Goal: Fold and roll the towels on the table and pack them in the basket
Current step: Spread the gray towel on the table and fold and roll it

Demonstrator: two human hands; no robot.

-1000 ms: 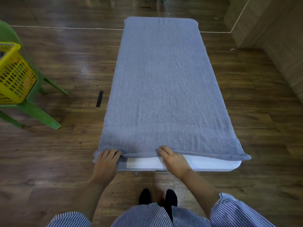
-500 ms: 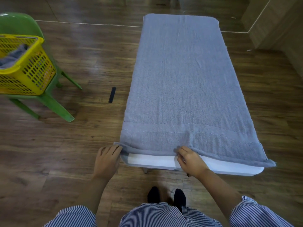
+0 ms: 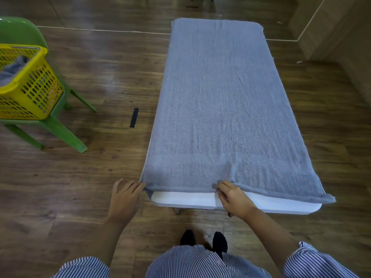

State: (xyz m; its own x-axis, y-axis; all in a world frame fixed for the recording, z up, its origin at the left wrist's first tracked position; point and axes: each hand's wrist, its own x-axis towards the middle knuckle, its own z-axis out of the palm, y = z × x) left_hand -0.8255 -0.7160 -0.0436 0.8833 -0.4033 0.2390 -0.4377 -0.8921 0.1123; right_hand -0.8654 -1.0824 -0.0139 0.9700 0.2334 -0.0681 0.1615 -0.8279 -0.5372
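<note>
The head view looks down on a grey towel (image 3: 220, 109) spread flat along a narrow white desk (image 3: 281, 206), covering it from the far end to just short of the near end, where a strip of the white top shows below the towel's hem. The towel's near right corner hangs a little past the desk's edge. The left hand (image 3: 125, 199) is at the towel's near left corner, its fingertips (image 3: 140, 186) touching the hem there; the fingers lie fairly straight and close together, and whether they pinch the cloth I cannot tell. The right hand (image 3: 234, 199) is at the middle of the near hem, its grip clamped on the towel: the fingers curl over the edge and the cloth bunches up into a small ridge just above them. Both forearms reach in from the bottom of the frame, with striped sleeves (image 3: 319, 261) at the lower corners and a striped garment between them, and two dark feet (image 3: 202, 238) stand on the wood floor (image 3: 100, 187) just short of the desk. To the left, well apart from the desk, a yellow basket (image 3: 34, 91) with a perforated wall sits on a green chair (image 3: 58, 129); grey cloth (image 3: 14, 69) shows inside it. A small black strip (image 3: 134, 117) lies on the floor between the chair and the desk.
</note>
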